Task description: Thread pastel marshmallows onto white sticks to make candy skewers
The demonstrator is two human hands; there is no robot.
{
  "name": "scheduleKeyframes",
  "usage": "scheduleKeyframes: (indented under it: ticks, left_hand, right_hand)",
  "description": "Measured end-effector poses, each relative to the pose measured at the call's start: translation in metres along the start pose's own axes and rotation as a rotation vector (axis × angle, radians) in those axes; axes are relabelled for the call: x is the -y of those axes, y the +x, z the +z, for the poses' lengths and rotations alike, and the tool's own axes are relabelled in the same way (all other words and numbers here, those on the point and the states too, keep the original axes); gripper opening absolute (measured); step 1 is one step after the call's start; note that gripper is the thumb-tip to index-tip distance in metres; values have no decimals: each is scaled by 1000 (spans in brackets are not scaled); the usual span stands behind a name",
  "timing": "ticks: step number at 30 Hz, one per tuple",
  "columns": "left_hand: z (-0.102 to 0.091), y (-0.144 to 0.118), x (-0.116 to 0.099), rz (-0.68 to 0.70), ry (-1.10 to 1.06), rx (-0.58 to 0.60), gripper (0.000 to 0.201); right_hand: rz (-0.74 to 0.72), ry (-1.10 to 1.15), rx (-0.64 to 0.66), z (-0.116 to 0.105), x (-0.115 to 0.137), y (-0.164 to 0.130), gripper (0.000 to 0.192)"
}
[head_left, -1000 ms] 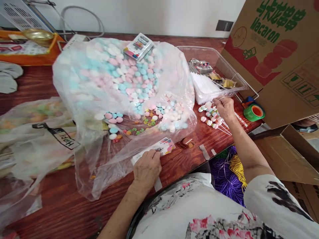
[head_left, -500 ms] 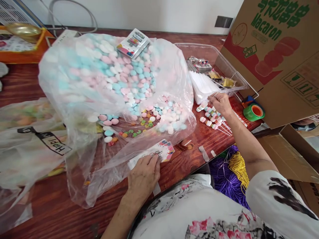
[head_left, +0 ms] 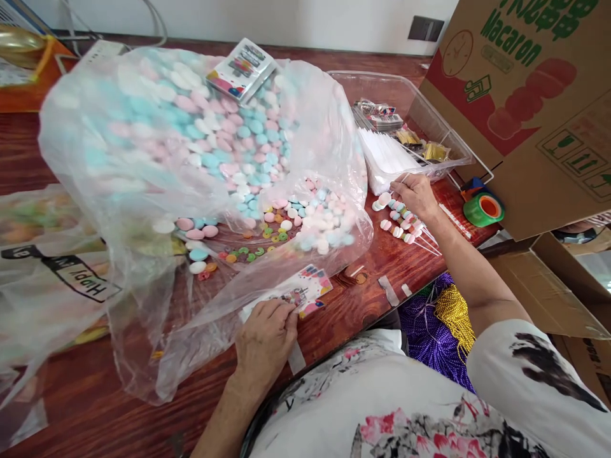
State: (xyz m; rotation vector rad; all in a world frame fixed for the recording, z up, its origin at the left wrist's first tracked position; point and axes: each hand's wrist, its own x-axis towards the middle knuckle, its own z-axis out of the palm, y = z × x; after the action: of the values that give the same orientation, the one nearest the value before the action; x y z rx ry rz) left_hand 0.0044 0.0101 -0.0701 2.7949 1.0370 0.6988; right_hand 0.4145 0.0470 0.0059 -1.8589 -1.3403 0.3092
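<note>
My left hand (head_left: 265,336) rests on the wooden table (head_left: 344,312) near its front edge, fingers on a colourful printed card in a clear sleeve (head_left: 305,291). My right hand (head_left: 416,196) reaches to the right side, fingers pinched at the front edge of a stack of white wrappers (head_left: 384,159), just above several candy skewers (head_left: 400,222) lying on the table. A big clear plastic bag (head_left: 191,159) of pink, blue and white candies fills the middle, between the two hands.
A clear plastic tray (head_left: 449,143) holds the wrappers, gold ties and small packets. A green tape roll (head_left: 483,208) lies beside a large Macaron cardboard box (head_left: 529,95). Another plastic bag (head_left: 57,273) lies left. Purple and gold beads (head_left: 442,324) hang below the table edge.
My right hand has moved a little left and back, from beside the skewers to the edge of the white wrappers. My left hand stays on the card. The view has tilted down.
</note>
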Motion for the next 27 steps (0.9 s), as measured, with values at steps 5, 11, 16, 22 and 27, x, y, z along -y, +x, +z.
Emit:
scheduleKeyframes:
  ticks: [5,11,16,22,27]
  left_hand:
    - [-5,-1,-2,42,30,52,14]
    - [-5,-2,0,33,-12,88,20]
    - [-4,3,7,-83,-151,98,25]
    - [-7,6,-10,-74,11,123,23]
    - [-5,9,-17,-47,73,153,23]
  right_hand:
    - [-27,-78,-35,18,-3,-4,23]
    - [-14,-40,-155,2,3,-5,24]
    - [-41,110,-228,-37,21,-42,30]
    - [14,72,-14,-20,27,-117,33]
    - [-78,14,30,-7,28,-119,33]
